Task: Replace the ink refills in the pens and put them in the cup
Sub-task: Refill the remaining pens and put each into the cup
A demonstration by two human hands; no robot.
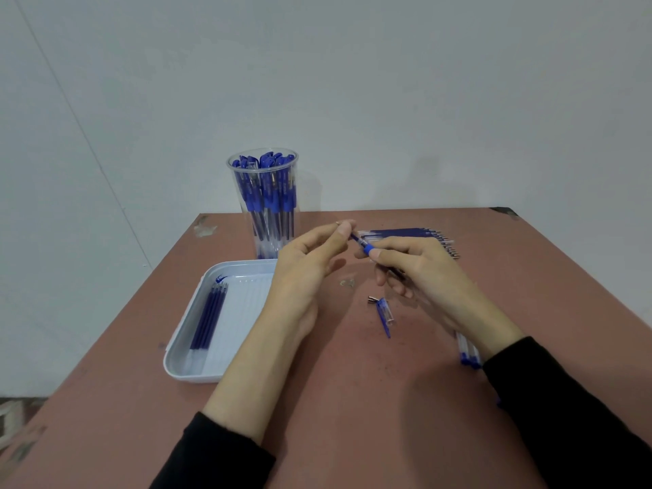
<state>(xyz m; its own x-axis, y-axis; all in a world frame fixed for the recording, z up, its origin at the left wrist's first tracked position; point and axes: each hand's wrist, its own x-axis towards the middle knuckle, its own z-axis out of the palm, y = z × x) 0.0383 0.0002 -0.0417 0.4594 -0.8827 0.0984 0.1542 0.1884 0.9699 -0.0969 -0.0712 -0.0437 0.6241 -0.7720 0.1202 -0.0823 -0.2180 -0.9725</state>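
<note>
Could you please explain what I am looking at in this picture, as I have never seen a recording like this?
There is no machine here: a camera worn on a person's head looks down at their two bare hands. The right hand grips a pen by its blue grip; the left hand pinches the refill sticking out of it. On the brown table stand a clear cup of pens and a white tray with loose refills; a pen cap lies nearby.

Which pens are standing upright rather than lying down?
The pens in the clear cup stand upright; the loose pens on the right lie flat on the table.
</note>
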